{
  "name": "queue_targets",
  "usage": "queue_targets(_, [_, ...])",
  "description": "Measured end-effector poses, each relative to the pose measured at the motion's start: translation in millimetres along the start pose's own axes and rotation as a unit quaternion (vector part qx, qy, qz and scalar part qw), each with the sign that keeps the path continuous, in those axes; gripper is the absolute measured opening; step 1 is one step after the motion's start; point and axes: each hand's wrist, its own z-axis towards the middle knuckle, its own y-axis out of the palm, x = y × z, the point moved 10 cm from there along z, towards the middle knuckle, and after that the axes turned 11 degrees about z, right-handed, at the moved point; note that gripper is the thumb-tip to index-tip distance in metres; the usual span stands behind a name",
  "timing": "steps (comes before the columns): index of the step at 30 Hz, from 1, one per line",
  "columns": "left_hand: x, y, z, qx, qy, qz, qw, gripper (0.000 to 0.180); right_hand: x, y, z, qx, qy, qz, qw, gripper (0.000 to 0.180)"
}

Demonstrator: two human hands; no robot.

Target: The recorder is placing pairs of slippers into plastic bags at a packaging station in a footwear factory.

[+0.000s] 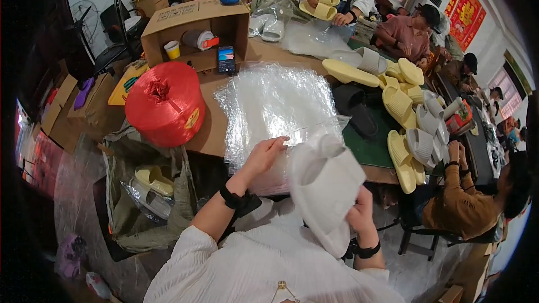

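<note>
My right hand [361, 211] grips a pair of white slippers [327, 188], pressed together and tilted with their toe ends towards the pile of bags. With its fingertips closed at the edge of a clear plastic bag [311, 132], my left hand [264, 158] is just left of the slippers. The slippers hide part of that bag, so I cannot tell whether their tips are inside it. Under and beyond my left hand, a thick stack of clear plastic bags [275, 92] covers the middle of the table.
A red roll of plastic twine [164, 104] stands left, beside an open cardboard box [193, 14] and a phone [226, 59]. Yellow slippers [400, 106] and black slippers [357, 110] lie right. A sack [149, 191] holds bagged slippers. Across the table, a person handles yellow slippers [320, 5].
</note>
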Motion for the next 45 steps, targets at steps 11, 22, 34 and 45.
queue_targets(11, [36,10,-12,-0.076,0.072,0.011,0.994,0.041,18,13,24,-0.035,0.036,-0.226,0.973,0.025])
queue_targets(22, [129,42,-58,0.007,0.309,0.395,0.865,0.042,5,28,27,-0.03,-0.021,-0.31,0.95,0.02])
queue_targets(34, [163,53,-88,-0.084,0.37,0.256,0.889,0.041,65,81,116,-0.097,0.007,-0.238,0.966,0.022])
queue_targets(45, [134,15,-93,-0.062,0.338,0.278,0.897,0.037,91,120,188,-0.004,-0.074,-0.29,0.954,0.037])
